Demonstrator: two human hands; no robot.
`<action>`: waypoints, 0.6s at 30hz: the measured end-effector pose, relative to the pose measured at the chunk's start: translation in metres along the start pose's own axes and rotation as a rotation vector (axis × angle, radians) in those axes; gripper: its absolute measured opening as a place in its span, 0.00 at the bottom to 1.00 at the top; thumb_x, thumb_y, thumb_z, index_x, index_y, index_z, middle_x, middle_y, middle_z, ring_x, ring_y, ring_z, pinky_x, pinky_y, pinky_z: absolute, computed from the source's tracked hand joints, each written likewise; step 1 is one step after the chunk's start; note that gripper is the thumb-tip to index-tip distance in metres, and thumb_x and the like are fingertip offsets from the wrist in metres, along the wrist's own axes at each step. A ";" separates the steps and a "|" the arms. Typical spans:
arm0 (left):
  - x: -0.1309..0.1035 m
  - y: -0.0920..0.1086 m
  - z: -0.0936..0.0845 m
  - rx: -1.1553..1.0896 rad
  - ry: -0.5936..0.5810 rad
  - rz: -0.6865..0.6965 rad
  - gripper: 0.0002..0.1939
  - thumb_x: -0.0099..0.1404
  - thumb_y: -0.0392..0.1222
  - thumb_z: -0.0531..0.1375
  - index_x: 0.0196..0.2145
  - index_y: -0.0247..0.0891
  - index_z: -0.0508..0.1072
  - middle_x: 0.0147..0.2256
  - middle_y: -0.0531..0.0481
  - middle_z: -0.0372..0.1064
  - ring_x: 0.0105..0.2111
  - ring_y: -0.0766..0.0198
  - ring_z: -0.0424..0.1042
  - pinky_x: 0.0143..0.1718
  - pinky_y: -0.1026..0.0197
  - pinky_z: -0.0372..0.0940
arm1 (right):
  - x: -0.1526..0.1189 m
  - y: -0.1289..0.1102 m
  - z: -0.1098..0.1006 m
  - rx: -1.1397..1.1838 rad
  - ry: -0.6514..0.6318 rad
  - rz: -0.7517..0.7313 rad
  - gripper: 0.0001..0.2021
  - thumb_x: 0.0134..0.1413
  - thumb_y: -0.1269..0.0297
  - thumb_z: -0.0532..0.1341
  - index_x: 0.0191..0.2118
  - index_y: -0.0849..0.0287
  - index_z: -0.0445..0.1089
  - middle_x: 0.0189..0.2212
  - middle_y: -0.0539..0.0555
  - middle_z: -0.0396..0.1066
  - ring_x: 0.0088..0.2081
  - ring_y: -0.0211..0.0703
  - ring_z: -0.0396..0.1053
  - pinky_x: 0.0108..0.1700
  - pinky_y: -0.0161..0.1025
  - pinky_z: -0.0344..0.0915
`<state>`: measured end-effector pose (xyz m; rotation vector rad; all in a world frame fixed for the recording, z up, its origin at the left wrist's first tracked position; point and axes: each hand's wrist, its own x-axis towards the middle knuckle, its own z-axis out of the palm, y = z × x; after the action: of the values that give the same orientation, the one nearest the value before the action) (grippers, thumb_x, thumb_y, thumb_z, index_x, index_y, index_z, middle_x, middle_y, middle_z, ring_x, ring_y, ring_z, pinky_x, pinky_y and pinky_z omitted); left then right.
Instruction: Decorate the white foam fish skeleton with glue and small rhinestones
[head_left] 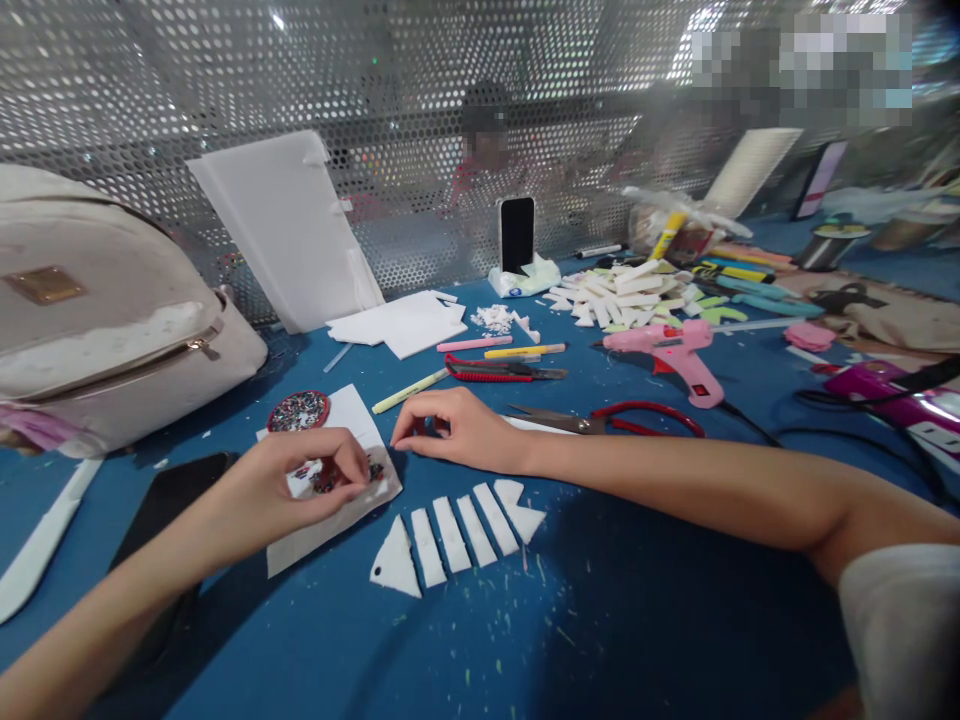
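Note:
My left hand is over a white paper sheet, its thumb and fingertips closed in a pinch. Small dark, multicoloured bits lie on the paper by those fingertips. Behind that hand is a round red-rimmed dish of similar bits. My right hand rests on the table just right of the paper, thumb and forefinger pressed together. Whatever either pinch holds is too small to tell. In front lies a white fish shape in separate pieces: a head with an eye hole, several strips and a tail.
Scissors with red handles lie beside my right forearm. Behind are a red utility knife, markers, a pink glue gun and white offcuts. A backpack stands left, near a dark phone-like slab.

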<state>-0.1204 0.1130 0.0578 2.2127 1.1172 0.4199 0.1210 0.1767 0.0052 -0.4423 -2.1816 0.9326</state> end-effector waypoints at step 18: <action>-0.002 -0.010 0.060 -0.236 0.614 -0.165 0.05 0.63 0.40 0.65 0.36 0.42 0.72 0.33 0.55 0.72 0.32 0.66 0.71 0.36 0.64 0.64 | -0.002 -0.007 -0.001 -0.002 0.061 -0.003 0.05 0.61 0.67 0.63 0.33 0.62 0.71 0.29 0.49 0.66 0.28 0.33 0.59 0.31 0.33 0.57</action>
<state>-0.0958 0.0933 0.0054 1.8068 1.4549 1.1454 0.1230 0.1714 0.0094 -0.4621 -2.1276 0.9039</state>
